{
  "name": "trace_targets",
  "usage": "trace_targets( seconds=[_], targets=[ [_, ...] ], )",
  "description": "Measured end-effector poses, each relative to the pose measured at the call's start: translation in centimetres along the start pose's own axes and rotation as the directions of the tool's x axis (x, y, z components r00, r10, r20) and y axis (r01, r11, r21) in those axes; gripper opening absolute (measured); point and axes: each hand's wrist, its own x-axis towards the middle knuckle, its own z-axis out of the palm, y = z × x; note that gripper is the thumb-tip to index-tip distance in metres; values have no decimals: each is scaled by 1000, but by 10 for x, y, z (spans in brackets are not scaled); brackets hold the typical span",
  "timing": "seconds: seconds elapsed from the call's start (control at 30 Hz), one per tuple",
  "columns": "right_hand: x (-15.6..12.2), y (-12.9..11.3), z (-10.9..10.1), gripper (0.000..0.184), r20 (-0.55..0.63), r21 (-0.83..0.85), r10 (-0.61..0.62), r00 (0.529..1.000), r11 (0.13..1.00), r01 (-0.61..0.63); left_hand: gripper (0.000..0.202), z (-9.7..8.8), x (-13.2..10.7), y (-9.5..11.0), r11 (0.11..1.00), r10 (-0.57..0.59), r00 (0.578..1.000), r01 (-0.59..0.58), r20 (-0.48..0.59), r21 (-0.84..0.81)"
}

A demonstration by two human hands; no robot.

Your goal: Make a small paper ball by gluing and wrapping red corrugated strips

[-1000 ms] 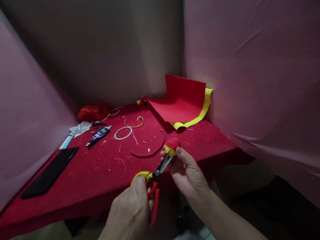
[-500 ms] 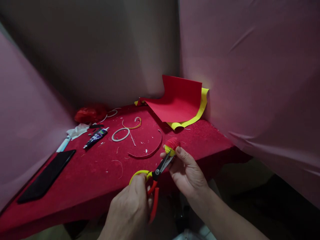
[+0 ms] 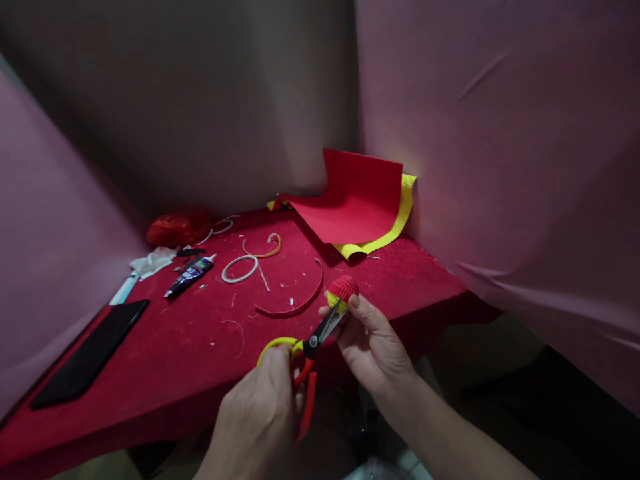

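My left hand (image 3: 260, 407) is closed on the handles of a pair of scissors (image 3: 313, 342), one handle yellow and one red, with dark blades. The blades are slightly parted, and their tips touch the yellow underside of a small domed piece (image 3: 343, 289) of ridged red and yellow paper. Between thumb and fingers, my right hand (image 3: 373, 340) pinches that piece from the right. Its fingers behind the piece are partly hidden. Both hands are just in front of the table edge.
On the red-covered table (image 3: 190, 360) lie a black flat case (image 3: 90, 353), a glue tube (image 3: 190, 275), a white paper coil (image 3: 240, 269), a red strip (image 3: 295, 308) and scraps. Red sheet (image 3: 360, 207) and yellow corrugated sheet (image 3: 409, 200) lean at the back right. A red bag (image 3: 173, 230) sits back left.
Almost nothing differs. The view has shifted slightly, and the scissors stay against the domed paper piece in nearly the same pose.
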Motion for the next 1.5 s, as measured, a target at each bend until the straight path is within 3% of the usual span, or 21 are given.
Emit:
trace_targets(
  seconds=[0.6,1.5],
  targets=[
    [-1,0,0,17,-11,-11,15,1000,1000,-16,14,-1,2,0,999,41,998,-41,-52,6],
    [-3,1,0,21,-23,-5,29,999,1000,-29,14,0,2,2,1000,13,1000,-13,-28,19]
  ],
)
